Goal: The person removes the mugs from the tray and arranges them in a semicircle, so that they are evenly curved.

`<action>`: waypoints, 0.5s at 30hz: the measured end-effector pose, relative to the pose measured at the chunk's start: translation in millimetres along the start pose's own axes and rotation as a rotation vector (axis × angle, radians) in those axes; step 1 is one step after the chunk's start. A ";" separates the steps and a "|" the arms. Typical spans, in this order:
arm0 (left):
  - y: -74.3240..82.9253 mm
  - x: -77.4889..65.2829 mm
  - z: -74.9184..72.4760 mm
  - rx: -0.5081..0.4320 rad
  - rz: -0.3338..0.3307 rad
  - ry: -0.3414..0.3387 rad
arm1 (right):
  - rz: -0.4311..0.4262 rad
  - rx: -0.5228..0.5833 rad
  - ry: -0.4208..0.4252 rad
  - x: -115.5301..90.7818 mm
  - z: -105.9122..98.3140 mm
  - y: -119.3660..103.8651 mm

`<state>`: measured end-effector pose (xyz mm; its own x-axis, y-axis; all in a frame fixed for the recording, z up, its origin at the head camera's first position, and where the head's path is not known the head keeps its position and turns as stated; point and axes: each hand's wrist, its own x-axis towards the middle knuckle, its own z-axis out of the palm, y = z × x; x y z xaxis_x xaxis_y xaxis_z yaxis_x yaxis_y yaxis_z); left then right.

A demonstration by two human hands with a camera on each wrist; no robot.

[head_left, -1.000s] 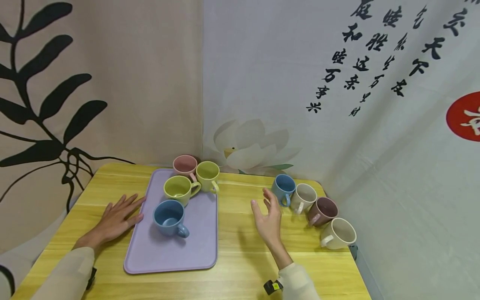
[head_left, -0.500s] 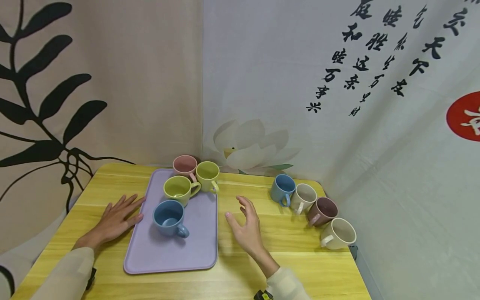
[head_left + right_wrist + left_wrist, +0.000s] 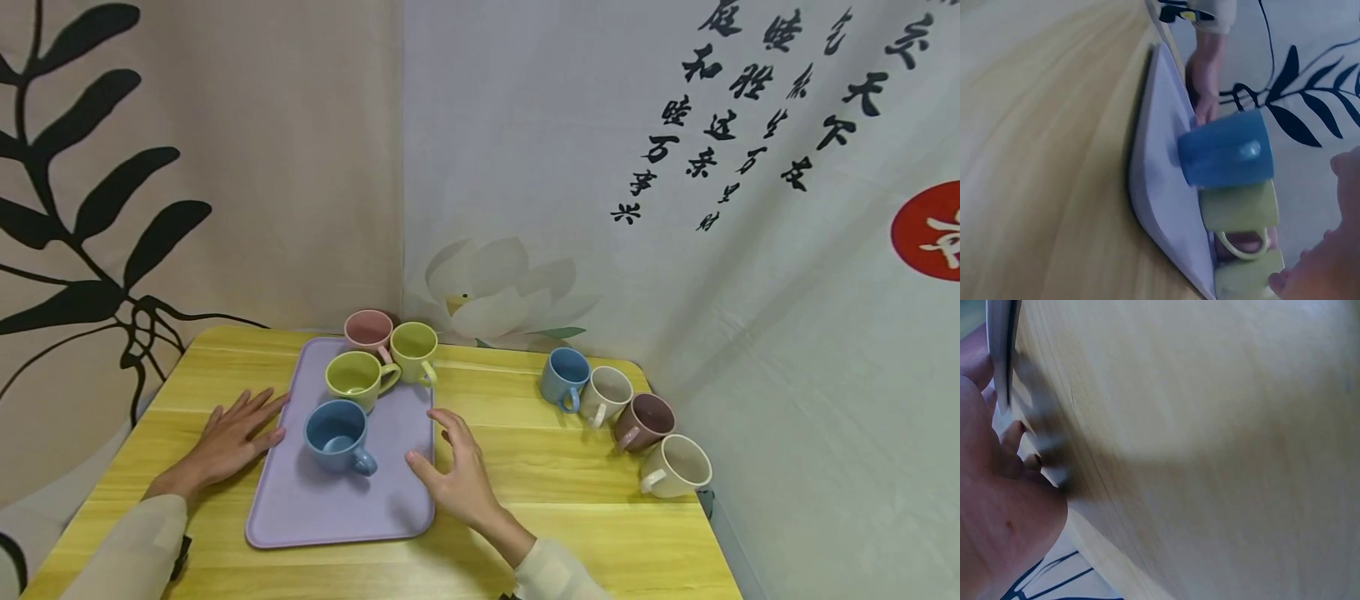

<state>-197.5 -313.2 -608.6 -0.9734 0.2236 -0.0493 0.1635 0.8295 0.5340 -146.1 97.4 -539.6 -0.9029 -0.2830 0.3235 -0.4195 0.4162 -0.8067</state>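
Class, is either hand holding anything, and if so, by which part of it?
Nothing is held. The open right hand is apart from the blue mug on the tray; the left hand rests outstretched at the tray's edge, not gripping it.

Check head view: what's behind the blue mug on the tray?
Just behind the blue mug: a green mug. Farther back: another green mug and a pink mug. The blue mug hides some of the tray and part of the nearer green mug's lower wall.
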 end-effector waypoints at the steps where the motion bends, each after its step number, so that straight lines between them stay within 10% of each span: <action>1: 0.6 -0.2 -0.4 -0.001 0.000 -0.001 | -0.007 0.000 -0.014 -0.7 3.0 -0.5; 15: -0.1 -0.2 -0.3 0.006 0.015 0.017 | -0.070 -0.021 -0.108 -4.7 35.6 -5.9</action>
<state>-197.4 -313.5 -608.3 -0.9734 0.2275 -0.0270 0.1792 0.8294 0.5291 -136.1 65.6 -553.9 -0.8567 -0.4028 0.3223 -0.4837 0.4101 -0.7732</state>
